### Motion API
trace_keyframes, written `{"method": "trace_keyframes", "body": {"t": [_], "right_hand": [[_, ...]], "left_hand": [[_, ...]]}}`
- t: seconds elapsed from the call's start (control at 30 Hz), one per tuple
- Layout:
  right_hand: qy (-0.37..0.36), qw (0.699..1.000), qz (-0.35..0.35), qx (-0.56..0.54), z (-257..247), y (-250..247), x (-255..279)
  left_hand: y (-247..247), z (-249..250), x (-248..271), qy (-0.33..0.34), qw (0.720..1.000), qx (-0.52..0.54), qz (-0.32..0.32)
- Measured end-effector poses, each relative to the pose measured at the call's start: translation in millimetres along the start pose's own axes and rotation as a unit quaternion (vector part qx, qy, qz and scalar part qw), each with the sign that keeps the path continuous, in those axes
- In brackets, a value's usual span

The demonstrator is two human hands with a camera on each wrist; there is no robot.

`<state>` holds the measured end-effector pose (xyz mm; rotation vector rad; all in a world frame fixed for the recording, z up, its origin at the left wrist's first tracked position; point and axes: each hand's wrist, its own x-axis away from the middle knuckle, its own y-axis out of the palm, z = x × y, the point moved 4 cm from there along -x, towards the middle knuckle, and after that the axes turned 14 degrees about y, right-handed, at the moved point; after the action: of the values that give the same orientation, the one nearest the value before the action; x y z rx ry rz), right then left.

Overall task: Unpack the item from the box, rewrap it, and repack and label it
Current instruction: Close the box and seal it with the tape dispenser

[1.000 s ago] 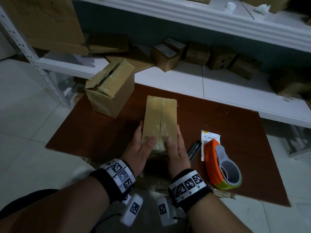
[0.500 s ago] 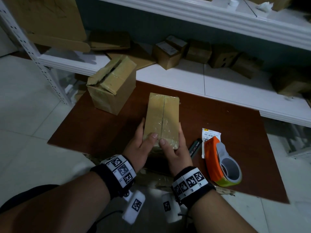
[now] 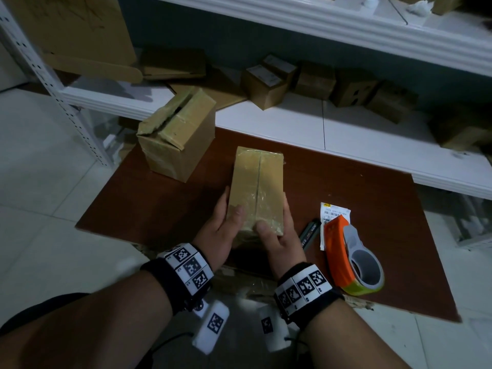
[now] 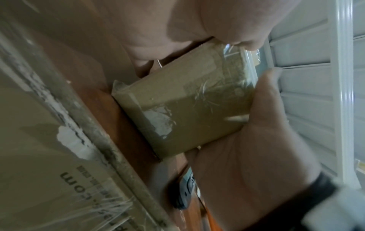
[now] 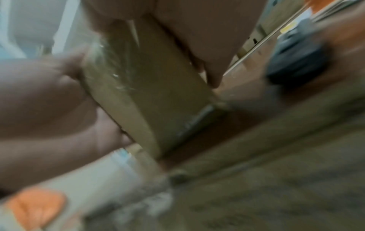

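A small cardboard box (image 3: 257,187), sealed with clear tape along its top seam, lies lengthwise on the brown board (image 3: 159,217). Both hands hold its near end. My left hand (image 3: 223,227) grips the left side with the thumb on top. My right hand (image 3: 277,235) grips the right side, thumb on the near top corner. In the left wrist view the box (image 4: 187,112) sits between my left palm (image 4: 177,23) and my right hand (image 4: 256,140), its near end looking slightly raised. The blurred right wrist view shows the box (image 5: 148,93) held the same way.
A larger cardboard box (image 3: 177,137) with loose top flaps stands at the board's far left. An orange tape dispenser (image 3: 351,259), a white shipping label (image 3: 334,217) and a black pen-like tool (image 3: 310,233) lie right of my hands. White shelves (image 3: 292,129) with several boxes run behind.
My thumbs have slid closer together on the box's near end and both hands have tightened round it. The box has shifted a little; its near end looks slightly lifted.
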<state>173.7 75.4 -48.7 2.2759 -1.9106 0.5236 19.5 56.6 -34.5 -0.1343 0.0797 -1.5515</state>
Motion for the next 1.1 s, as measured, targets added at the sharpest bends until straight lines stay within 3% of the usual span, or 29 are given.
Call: {"method": "trace_keyframes", "body": {"t": [0.17, 0.7, 0.83, 1.1], "right_hand": [[-0.013, 0.995, -0.009, 0.093, 3, -12, 0], [-0.023, 0.989, -0.003, 0.149, 4, -20, 9], [-0.025, 0.985, 0.000, 0.172, 3, -22, 7], [-0.035, 0.970, 0.014, 0.241, -4, -21, 9]], "left_hand": [[-2, -1, -1, -0.005, 1.000, -0.021, -0.018], [-5, -3, -2, -0.015, 0.999, -0.016, -0.050], [-4, -13, -5, 0.014, 0.994, -0.031, -0.099], [-6, -24, -6, 0.042, 0.991, -0.080, -0.098]]}}
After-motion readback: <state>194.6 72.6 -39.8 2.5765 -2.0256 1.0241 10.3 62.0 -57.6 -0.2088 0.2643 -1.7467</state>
